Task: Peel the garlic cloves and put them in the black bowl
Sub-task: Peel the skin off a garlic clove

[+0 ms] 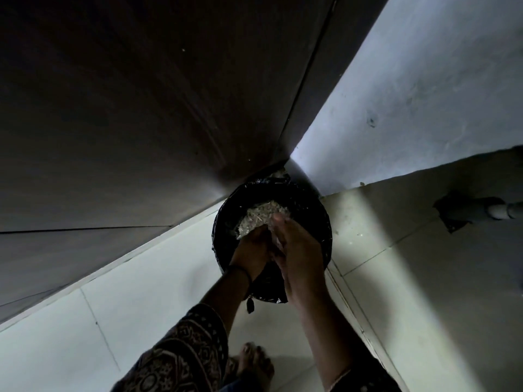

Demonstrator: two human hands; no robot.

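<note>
At the near edge of the view, a bare foot [254, 363] stood on the pale tiled floor [127, 292], beside a patterned sleeve [181, 355] covering the left forearm. A dark cord [240, 270] encircled the left wrist. Both hands were positioned together over a round container lined with crinkled black plastic [322, 222], which stood on the floor in the corner. The left hand [250, 251] pointed down into the container with its back toward the camera. Its fingers curved out of sight, so its grip could not be determined. The right hand [300, 256] was set edge-on against the left, fingers straight and together, gripping nothing, with pale flakes against its inner side. A heap of pale, papery material resembling garlic skins [260, 216] lay inside the container, just beyond the fingertips. No separate cloves could be distinguished in the dim light. Beyond the container, a dark panel [141, 108] met a light wall [424, 94]. A grey pipe [498, 212] entered the floor at the right.
</note>
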